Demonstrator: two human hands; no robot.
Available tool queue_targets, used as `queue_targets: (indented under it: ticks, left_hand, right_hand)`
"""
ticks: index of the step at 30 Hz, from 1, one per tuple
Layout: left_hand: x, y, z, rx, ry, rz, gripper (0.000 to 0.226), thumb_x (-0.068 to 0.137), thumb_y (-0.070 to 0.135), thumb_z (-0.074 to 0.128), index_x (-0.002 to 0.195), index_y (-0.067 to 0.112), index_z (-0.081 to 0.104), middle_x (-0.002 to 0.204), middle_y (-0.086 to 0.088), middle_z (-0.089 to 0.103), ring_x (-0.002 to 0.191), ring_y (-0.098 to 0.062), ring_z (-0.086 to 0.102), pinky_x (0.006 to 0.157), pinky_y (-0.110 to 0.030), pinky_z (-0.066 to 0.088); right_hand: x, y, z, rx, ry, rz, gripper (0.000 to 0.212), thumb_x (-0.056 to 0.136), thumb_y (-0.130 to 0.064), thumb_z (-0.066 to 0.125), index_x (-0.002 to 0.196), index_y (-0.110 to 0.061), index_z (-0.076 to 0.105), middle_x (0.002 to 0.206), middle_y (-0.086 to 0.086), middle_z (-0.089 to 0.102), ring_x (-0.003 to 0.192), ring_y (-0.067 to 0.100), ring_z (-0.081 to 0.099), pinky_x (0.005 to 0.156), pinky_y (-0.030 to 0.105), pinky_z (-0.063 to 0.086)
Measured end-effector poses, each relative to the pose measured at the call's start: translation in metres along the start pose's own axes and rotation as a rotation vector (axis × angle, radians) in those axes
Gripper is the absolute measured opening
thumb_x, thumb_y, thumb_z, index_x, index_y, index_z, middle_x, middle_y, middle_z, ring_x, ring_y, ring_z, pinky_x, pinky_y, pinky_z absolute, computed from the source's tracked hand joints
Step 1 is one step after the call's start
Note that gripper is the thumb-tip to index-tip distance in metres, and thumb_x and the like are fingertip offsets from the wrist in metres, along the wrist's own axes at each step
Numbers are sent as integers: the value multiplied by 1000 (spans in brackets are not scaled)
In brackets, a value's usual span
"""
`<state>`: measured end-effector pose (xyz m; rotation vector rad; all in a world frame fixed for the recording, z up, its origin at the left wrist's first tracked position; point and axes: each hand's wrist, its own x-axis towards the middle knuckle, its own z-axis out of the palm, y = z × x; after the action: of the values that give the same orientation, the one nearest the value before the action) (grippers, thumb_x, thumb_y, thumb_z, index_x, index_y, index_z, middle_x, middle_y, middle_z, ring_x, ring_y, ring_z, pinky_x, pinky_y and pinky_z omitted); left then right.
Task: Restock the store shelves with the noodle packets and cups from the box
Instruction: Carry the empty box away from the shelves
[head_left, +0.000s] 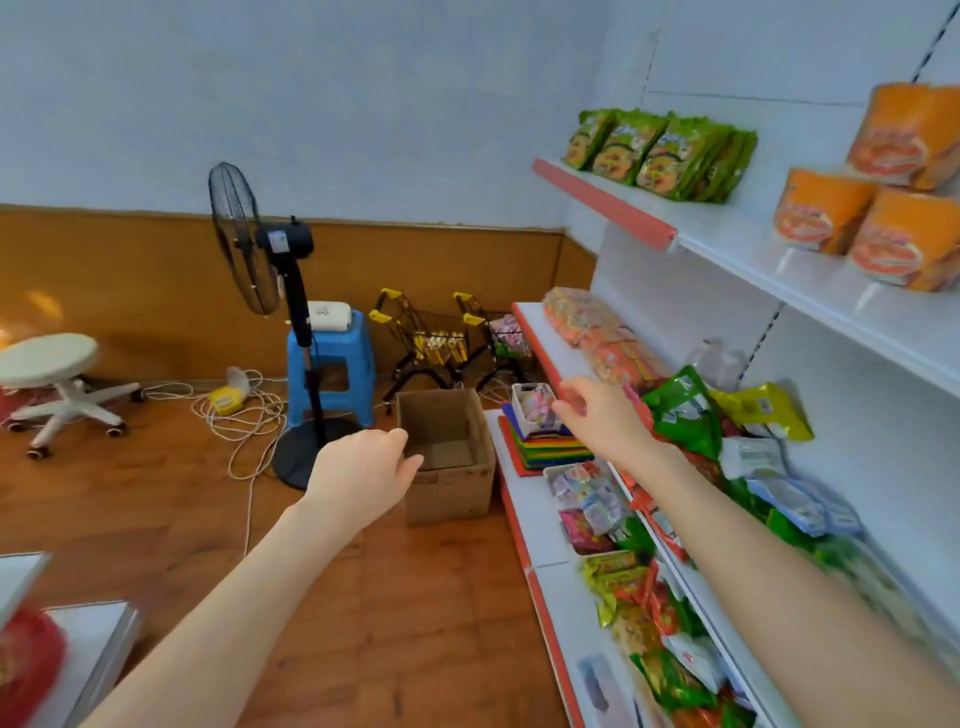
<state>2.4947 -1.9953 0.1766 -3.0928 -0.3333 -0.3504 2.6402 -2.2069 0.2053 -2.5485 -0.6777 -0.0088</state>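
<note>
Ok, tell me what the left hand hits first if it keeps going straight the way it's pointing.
Most likely the cardboard box on the floor: the left hand, empty and loosely open, points at its near rim. Depth is unclear, so it may sit above the opening rather than level with the wall.

One cardboard box (447, 457) on the floor. Orange noodle cups (878, 208) on the top shelf – four I can make out. Green noodle packets (665, 156) up there too, three facing front plus more stacked behind, can't get an exact count. Two little yellow shopping carts (457, 338) by the wall, one standing fan (270, 270), one blue stool (332, 364), one white swivel stool (57, 384). Lower shelves – too jumbled to count.
</note>
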Motion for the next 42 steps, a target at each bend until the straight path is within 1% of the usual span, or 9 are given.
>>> queue_targets:
  ticks: [2,9,16,22,25,30,35,38,42]
  left_hand:
    - [39,-11,24,-7,-29,-32,38,96,44,37,116,17,54,104,-1,66,93,-18,63,73,-28,52]
    - [174,-35,84,-31,-177,-158,40,97,44,36,122,17,51,108,-2,65,97,-18,63,69,-24,47]
    - [280,-75,157,-90,-273,-238,39,96,44,36,119,16,52,107,-3,65,96,-19,62,65,-23,41]
    - [380,-125,255,-127,-409,-289,39,95,44,41,118,15,54,109,-4,64,97,-19,63,69,-25,46]
    - [427,-149,298,-137,-515,-294,37,95,42,42,111,11,54,106,-7,64,97,-25,62,70,-32,46]
    - [487,-175,372,-145,-579,-328,35,95,41,42,112,11,52,98,-7,64,89,-24,63,60,-27,40]
    - [530,-187,467,-131,-686,-364,40,95,42,42,117,9,47,109,-12,62,99,-30,60,67,-32,39]
    - [543,-189,541,-130,-734,-402,42,95,41,43,115,5,46,107,-14,62,98,-32,60,65,-33,39]
    - [551,-193,647,-113,-784,-471,53,95,44,41,130,4,38,112,-14,61,101,-32,60,70,-35,45]
  right_hand:
    - [48,12,17,8,-21,-4,31,93,-22,50,116,-2,55,116,17,62,105,31,58,90,41,48]
    - [219,45,56,65,-117,11,41,93,-21,50,132,-6,47,131,14,55,121,29,52,101,41,43]
    - [360,61,116,74,-215,46,41,92,-25,51,130,-10,47,130,13,56,120,30,52,99,46,45]
    - [478,96,198,29,-292,135,45,93,-24,51,134,-6,43,127,17,56,117,31,53,94,36,43]
    - [530,113,242,8,-355,198,45,93,-23,51,134,-5,42,130,18,55,120,32,51,97,39,43]
    - [597,152,313,16,-433,312,49,94,-25,49,137,-5,37,128,19,54,117,33,54,97,43,46]
    - [644,210,397,14,-476,368,47,93,-25,50,136,-9,38,127,19,56,114,34,55,95,46,48]
    - [664,250,458,-23,-482,392,49,94,-24,49,139,-9,34,123,19,57,110,33,57,90,39,49]
    - [686,306,544,-83,-461,422,52,95,-25,48,141,-10,30,125,20,54,114,35,54,91,39,46]
